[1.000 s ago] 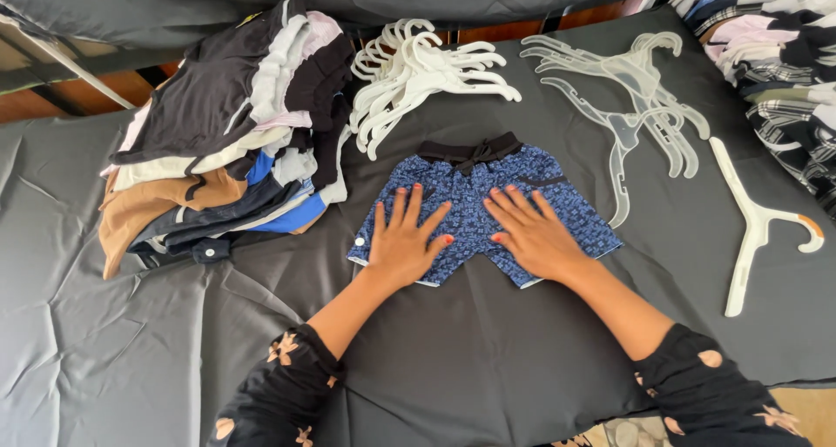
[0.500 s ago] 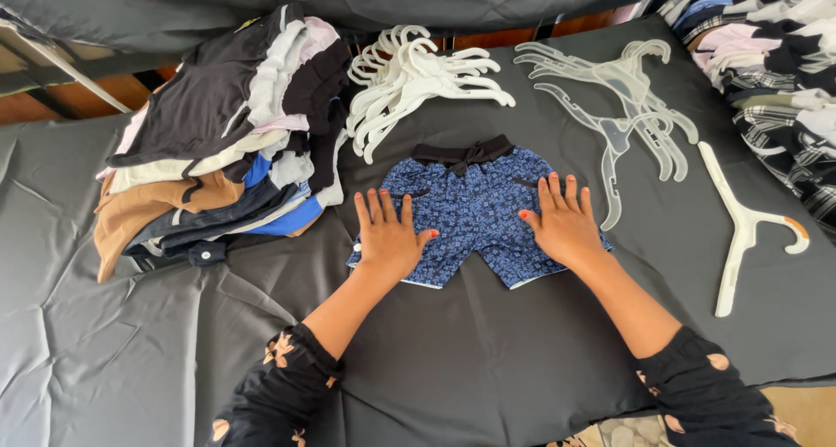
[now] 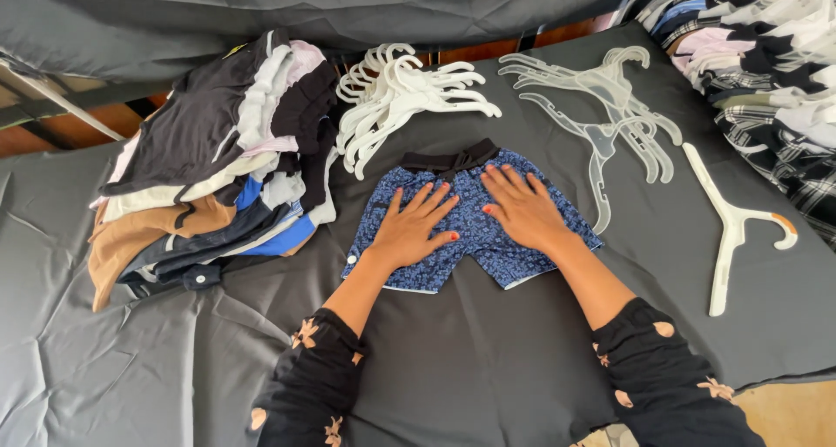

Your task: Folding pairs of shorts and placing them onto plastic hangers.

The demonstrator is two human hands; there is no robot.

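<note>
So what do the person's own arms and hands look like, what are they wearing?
Both arms wear black sleeves printed with pale peach flower shapes, pushed up so the forearms are bare. The left hand and right hand are bare, no gloves, with red-orange painted fingernails. No rings, watch or bracelets show.

1. Shorts (image 3: 475, 229) flat at the middle of the cloth-covered surface (image 3: 488, 369), waistband toward the far edge.
2. Left hand (image 3: 411, 227) and right hand (image 3: 522, 210) side by side on the shorts.
3. Pile of folded garments (image 3: 213, 164) left of the shorts.
4. Bundle of hangers (image 3: 396, 98) behind the shorts.
5. Second cluster of hangers (image 3: 605, 116) at far right.
6. Single hanger (image 3: 727, 229) near the right edge.
7. Stacked garments (image 3: 766, 55) at the far right corner.
</note>
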